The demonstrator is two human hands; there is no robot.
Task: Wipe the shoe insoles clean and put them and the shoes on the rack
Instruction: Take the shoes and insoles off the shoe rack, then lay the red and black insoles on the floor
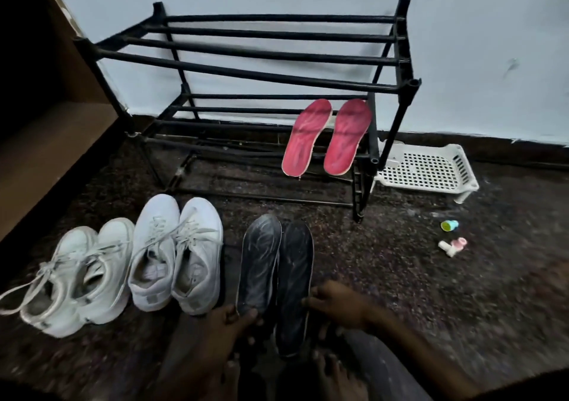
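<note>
Black insoles are lying side by side on the floor, long axes running front-to-back, toes pointing twd the rack, heels twd the person. They're flat, thin and matte w/ pale streaks and light edging. Left hand is pinching the heel of the left one, thumb on top. Right hand is gripping the right one's outer edge near the heel, fingers curled. Red insoles are leaning on the rack's middle tier at the right end, toes up. Two pairs of white lace-up shoes are sitting left of the black insoles. White perforated basket is lying right of the rack.
</note>
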